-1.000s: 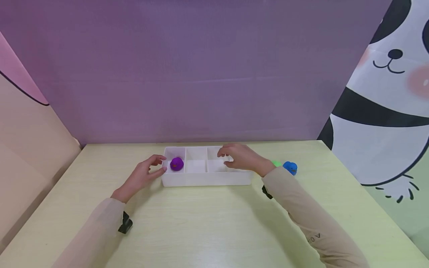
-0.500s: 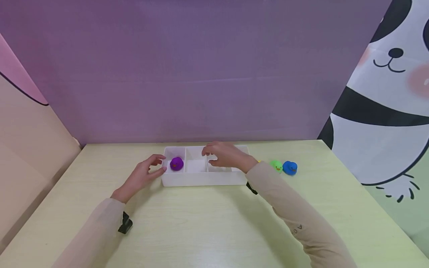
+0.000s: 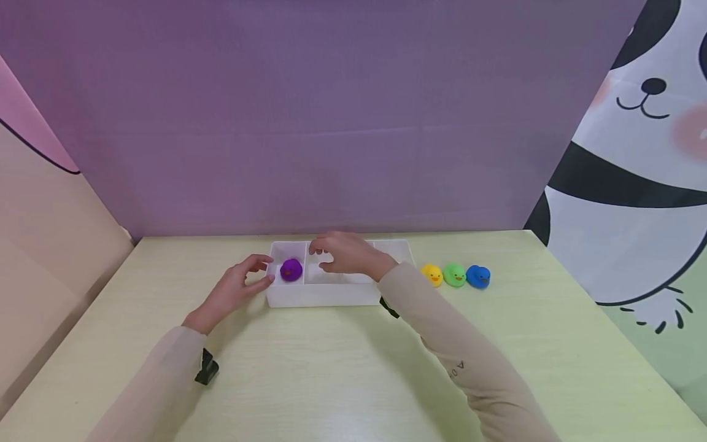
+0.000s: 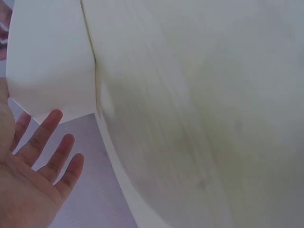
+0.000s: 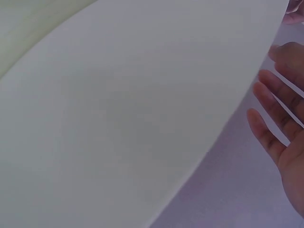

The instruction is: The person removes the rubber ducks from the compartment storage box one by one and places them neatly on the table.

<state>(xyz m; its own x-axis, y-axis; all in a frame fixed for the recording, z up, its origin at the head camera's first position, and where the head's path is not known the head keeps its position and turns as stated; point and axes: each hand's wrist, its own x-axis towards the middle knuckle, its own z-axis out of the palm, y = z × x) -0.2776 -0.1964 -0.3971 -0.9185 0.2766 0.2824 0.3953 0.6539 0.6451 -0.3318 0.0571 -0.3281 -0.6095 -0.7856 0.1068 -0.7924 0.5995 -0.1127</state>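
Observation:
A white divided tray (image 3: 331,297) stands on the table, and a purple rubber duck (image 3: 291,270) sits in its leftmost compartment. At the tray's left end is my left hand (image 3: 237,290), thumb and fingertips against or right beside the wall; exact contact is hard to tell. The left wrist view shows the fingers (image 4: 59,156) of that hand fairly straight and spread. My right hand (image 3: 350,255) hovers over the tray's middle compartments and hides part of them. Its fingers (image 5: 266,133) are loosely bent in the right wrist view, with nothing visible between them.
To the right of the tray, a yellow duck (image 3: 432,275), a green duck (image 3: 455,275) and a blue duck (image 3: 478,277) stand in a row on the pale wooden table (image 3: 309,374). A purple backdrop (image 3: 331,123) rises behind the table.
My right hand has moved left over the tray, from its right part to the second compartment, and its sleeve now uncovers the yellow and green ducks. The left hand has stayed in place.

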